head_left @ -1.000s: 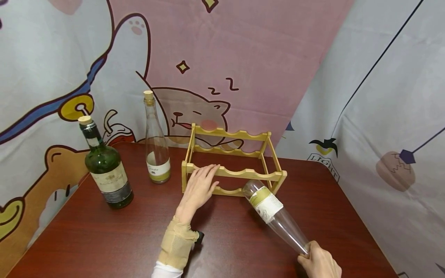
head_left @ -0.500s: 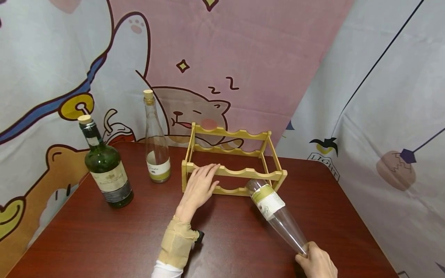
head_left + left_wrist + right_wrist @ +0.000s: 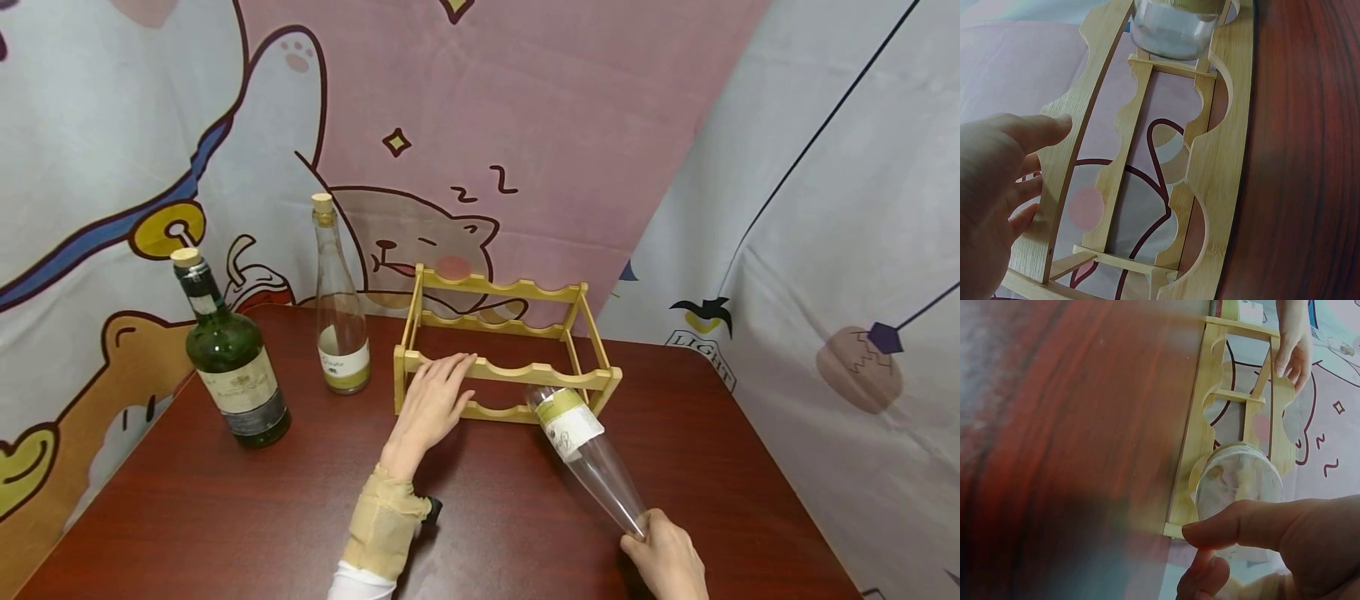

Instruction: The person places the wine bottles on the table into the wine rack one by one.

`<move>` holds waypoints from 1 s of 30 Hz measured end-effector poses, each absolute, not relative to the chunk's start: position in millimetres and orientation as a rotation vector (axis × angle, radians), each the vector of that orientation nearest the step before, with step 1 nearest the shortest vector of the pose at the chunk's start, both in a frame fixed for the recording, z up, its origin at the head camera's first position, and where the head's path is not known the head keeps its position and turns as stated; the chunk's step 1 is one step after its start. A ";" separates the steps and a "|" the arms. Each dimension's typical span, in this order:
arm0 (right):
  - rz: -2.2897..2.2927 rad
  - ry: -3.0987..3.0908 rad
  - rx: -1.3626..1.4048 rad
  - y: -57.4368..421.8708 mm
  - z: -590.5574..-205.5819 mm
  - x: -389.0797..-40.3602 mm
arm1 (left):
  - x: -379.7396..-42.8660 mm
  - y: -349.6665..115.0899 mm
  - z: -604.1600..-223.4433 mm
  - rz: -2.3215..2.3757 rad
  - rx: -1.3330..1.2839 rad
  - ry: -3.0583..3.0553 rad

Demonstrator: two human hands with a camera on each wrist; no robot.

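Observation:
A pale wooden wine rack (image 3: 517, 372) stands on the table, its rails cut with scalloped hollows. My left hand (image 3: 429, 404) holds the upper front rail near its left end, thumb in front and fingers over the far side, as the right wrist view shows. My right hand (image 3: 666, 554) grips a clear glass wine bottle (image 3: 603, 479) by the neck, which is mostly hidden in the fist. The bottle slants, base foremost, with its white and yellow-green label facing up. In the left wrist view the bottle's base (image 3: 1172, 34) is between the upper and lower front rails at the rack's right end.
To the left stand a corked green wine bottle (image 3: 238, 375) and a corked clear bottle (image 3: 343, 333), both upright. The dark red wooden table (image 3: 300, 517) reaches back to a cartoon-printed cloth (image 3: 555, 125) hanging behind.
My right hand has moved forward and left, and the bottle's base has slid under the upper rail into the rack. My left hand stays on the rail.

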State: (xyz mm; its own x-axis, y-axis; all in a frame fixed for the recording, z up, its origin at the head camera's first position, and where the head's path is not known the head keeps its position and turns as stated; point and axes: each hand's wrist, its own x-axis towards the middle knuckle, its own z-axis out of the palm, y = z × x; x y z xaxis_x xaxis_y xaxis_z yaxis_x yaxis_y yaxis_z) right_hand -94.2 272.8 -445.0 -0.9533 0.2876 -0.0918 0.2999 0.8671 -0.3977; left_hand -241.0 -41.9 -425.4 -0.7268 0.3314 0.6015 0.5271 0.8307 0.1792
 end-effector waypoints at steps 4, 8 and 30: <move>-0.658 3.014 0.446 268.8 -443.8 -99.6 | -240.5 -41.6 -425.4 -0.463 -0.627 -2.440; -0.685 3.023 0.425 264.7 -443.4 -103.6 | -240.7 -41.3 -425.8 -0.464 -0.631 -2.424; -0.805 3.089 0.409 247.8 -442.8 -128.0 | -240.4 -42.1 -425.9 -0.466 -0.634 -2.408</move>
